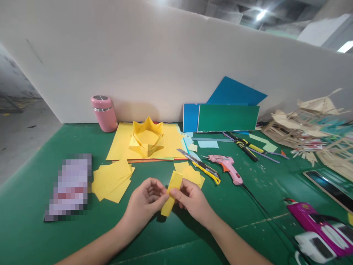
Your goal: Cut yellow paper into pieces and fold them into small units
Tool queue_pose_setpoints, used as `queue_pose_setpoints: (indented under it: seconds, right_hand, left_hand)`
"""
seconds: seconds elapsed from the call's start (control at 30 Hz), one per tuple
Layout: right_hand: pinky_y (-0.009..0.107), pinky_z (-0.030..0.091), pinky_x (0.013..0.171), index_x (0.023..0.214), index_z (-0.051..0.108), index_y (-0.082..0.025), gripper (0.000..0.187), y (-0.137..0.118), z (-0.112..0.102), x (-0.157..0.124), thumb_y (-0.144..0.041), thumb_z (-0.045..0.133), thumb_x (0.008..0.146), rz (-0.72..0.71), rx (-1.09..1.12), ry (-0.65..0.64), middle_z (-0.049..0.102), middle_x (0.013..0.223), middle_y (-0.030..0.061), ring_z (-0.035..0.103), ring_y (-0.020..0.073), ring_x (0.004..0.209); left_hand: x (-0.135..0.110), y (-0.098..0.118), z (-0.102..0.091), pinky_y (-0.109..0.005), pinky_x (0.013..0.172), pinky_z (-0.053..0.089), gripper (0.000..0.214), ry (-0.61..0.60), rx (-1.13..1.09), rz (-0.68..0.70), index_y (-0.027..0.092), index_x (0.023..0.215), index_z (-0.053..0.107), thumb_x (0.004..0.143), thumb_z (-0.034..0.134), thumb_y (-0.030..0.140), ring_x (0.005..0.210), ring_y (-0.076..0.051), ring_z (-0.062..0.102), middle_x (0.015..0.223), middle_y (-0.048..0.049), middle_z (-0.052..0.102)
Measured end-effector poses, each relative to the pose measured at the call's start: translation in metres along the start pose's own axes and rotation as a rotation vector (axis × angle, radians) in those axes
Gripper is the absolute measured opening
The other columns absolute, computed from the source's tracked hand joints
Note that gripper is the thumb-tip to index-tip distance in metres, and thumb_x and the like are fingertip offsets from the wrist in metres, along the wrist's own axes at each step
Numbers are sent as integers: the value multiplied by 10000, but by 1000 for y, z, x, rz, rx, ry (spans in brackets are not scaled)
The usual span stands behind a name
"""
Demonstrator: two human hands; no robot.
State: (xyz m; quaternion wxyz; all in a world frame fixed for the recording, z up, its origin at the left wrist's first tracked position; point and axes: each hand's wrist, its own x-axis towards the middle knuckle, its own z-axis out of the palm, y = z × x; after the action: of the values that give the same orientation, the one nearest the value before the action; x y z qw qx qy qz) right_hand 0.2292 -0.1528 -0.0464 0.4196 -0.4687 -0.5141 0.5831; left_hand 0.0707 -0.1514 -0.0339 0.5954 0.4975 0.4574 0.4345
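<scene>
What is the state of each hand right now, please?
Left hand: curled, at the edge of the yellow strip; grip unclear.
Right hand: closed, holding the yellow strip.

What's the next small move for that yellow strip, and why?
I'd probably press the right hand's thumb along the yellow strip to firm it flat: the strip looks folded, that thumb already lies on its face, the left hand is at its other edge, and the pointed paper ring shows similar sharp folds.
</scene>
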Motion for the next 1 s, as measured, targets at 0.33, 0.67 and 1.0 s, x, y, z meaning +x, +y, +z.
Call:
queue_pose_setpoints:
  seconds: [0.33, 0.67, 1.0]
  right_hand:
    - [206, 304, 426, 648, 461, -196, 532, 0, 0, 0, -692, 655, 646, 1, -5, 10, 433, 547, -70, 374, 67, 437]
    - [205, 303, 433, 648, 454, -193, 520, 3, -1, 0, -672, 654, 667, -13, -4, 17, 435, 564, -66, 379, 63, 437]
    - [198, 311, 428, 651, 460, -193, 526, 3, -1, 0, -679, 661, 655, -5, -1, 22, 436, 555, -70, 383, 61, 435]
  left_hand:
    - [-2, -1, 0, -255, 587, 534, 296, -32, 13, 10, 196, 725, 505, 615, 753, 314, 636, -136, 610, 675, 19, 611]
    - [-1, -5, -1, -234, 555, 501, 270, -9, 41, 33, 197, 715, 495, 648, 735, 302, 616, -131, 601, 662, 24, 603]
    - [0, -6, -3, -244, 576, 507, 276, -18, 47, 50, 199, 667, 478, 656, 735, 301, 615, -132, 606, 669, 14, 620]
